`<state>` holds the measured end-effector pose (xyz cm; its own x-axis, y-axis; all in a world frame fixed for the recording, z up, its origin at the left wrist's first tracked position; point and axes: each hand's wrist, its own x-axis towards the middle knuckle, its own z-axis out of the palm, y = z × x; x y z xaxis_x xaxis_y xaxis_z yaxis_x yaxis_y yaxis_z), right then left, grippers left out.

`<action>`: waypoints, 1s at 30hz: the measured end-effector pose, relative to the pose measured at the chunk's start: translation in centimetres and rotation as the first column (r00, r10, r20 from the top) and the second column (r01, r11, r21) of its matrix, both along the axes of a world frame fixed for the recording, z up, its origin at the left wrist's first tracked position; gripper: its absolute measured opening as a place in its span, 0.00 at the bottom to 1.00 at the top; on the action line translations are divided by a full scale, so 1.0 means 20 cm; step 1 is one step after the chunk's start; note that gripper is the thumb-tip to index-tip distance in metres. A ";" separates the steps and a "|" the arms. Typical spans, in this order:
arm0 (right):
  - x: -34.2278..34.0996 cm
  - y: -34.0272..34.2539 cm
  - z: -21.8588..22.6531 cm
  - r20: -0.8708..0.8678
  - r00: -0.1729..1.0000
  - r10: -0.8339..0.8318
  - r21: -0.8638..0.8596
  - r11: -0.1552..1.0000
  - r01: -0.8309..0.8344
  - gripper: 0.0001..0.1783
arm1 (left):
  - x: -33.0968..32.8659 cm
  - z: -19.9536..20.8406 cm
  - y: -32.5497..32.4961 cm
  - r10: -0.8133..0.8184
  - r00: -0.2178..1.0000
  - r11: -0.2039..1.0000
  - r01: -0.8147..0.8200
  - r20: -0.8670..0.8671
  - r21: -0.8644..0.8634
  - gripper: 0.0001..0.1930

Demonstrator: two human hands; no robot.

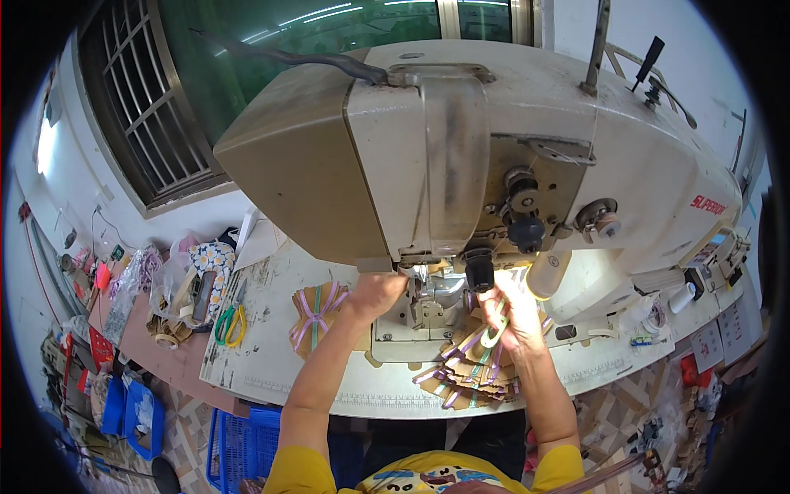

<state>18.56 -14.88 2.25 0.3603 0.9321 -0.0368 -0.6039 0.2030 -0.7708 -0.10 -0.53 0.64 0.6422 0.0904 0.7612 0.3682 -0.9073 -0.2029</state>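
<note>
A large beige industrial sewing machine (527, 107) fills the space above my hands. Close to the left of its presser foot (432, 288) is my left hand (380, 295), its fingers closed; what they pinch, if anything, is hidden. To the right of the needle area my right hand (517, 317) is closed around a pale green looped strip (494, 328). Below that hand lies a fanned pile of brown pieces (473, 375) with pink and green ribbons across them. Another such brown ribboned piece (317, 317) rests left of my left forearm.
Scissors with green and yellow handles (231, 326) lie on the white sewing table (271, 370) at the left. Beyond them, a side table holds plastic bags (169, 288) and a flowered item (212, 263). A blue crate (243, 449) stands below the table's front edge.
</note>
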 end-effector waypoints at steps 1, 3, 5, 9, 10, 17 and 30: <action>0.00 -0.02 0.00 -0.011 1.000 0.000 -0.001 1.000 0.000 0.11 | -0.02 0.01 -0.05 0.000 1.000 1.000 0.000 -0.011 -0.001 0.12; 0.02 -0.07 -0.02 -0.006 1.000 0.005 -0.020 1.000 -0.005 0.10 | -0.02 0.11 -0.19 0.111 0.993 0.990 -0.115 0.047 0.086 0.06; 0.01 -0.09 -0.05 -0.018 1.000 -0.001 -0.032 0.999 0.000 0.09 | -0.02 0.13 -0.25 0.149 0.988 0.976 -0.154 0.047 0.155 0.08; -0.03 -0.09 -0.07 -0.025 0.999 0.020 -0.056 0.998 -0.022 0.08 | 0.00 0.15 -0.33 0.282 0.959 0.926 -0.282 0.034 0.250 0.10; -0.05 -0.09 -0.06 -0.035 0.999 0.042 -0.038 0.998 -0.043 0.08 | 0.00 0.16 -0.34 0.287 0.957 0.924 -0.287 0.034 0.252 0.10; -0.07 -0.11 -0.10 -0.027 0.999 0.037 -0.035 0.999 -0.037 0.08 | -0.01 0.18 -0.36 0.317 0.948 0.933 -0.307 -0.021 0.188 0.09; -0.12 0.05 0.07 0.116 0.974 -0.197 0.136 0.974 0.181 0.06 | 0.13 0.24 -0.56 0.412 0.895 0.911 -0.404 -0.170 0.084 0.10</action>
<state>16.09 -13.84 3.73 0.5244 0.8411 0.1323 -0.4435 0.4025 -0.8008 2.53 -11.69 5.46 0.6823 0.3421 0.6460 0.6575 -0.6735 -0.3377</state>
